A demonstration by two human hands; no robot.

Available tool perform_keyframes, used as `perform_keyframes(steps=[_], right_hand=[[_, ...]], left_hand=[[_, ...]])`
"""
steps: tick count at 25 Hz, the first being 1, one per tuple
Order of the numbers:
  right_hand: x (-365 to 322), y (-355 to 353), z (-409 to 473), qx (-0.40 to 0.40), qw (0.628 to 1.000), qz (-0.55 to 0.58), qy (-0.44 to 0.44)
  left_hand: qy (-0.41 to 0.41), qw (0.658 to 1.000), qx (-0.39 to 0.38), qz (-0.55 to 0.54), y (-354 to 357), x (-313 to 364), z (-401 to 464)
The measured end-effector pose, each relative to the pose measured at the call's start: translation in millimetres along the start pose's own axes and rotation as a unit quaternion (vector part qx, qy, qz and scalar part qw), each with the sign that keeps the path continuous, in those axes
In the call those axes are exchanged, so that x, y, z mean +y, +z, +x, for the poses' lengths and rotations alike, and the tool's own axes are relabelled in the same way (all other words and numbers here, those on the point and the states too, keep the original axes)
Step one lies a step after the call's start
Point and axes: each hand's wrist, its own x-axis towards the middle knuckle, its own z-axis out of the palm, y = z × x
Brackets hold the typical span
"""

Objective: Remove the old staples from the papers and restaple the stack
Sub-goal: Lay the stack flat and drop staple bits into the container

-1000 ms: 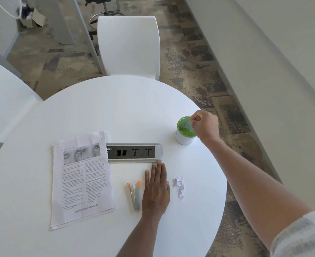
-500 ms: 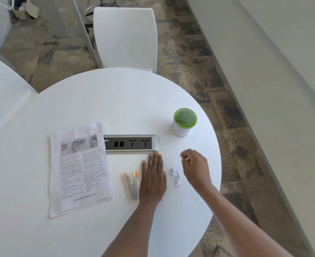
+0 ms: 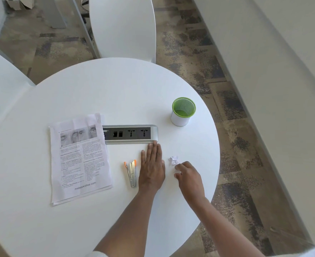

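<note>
Evidently the stapled paper stack, at 9 o'clock on the desk, is light and floppy, best pinched by a corner; left hand lies flat, right hand loosely curled, contents indiscernible.

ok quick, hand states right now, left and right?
Left hand: open, flat on the table, holding nothing.
Right hand: at the paper scraps, fingers curled; cannot tell if it is pinching one.
</note>
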Motion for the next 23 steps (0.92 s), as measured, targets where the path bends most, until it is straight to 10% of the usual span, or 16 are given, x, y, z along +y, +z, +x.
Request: perform_keyframes(steps=[8, 17, 23], right_hand=[[1.2, -3.7, 8.4, -0.019, 0.999, -0.041, -0.015], [9.8, -41.0, 32.9, -0.092, 0.954, 0.269, 0.094], [-13.2, -85.7, 100.4, -0.002, 0.948, 0.310, 0.072]], left_hand=[[0.001, 1.000, 0.006, -0.004, -0.3, -0.2, -0.5], [0.000, 1.000, 0.026, -0.007, 3.2, 0.8, 0.0], [-0.006, 0.999, 0.032, -0.012, 4.8, 0.5, -1.3]])
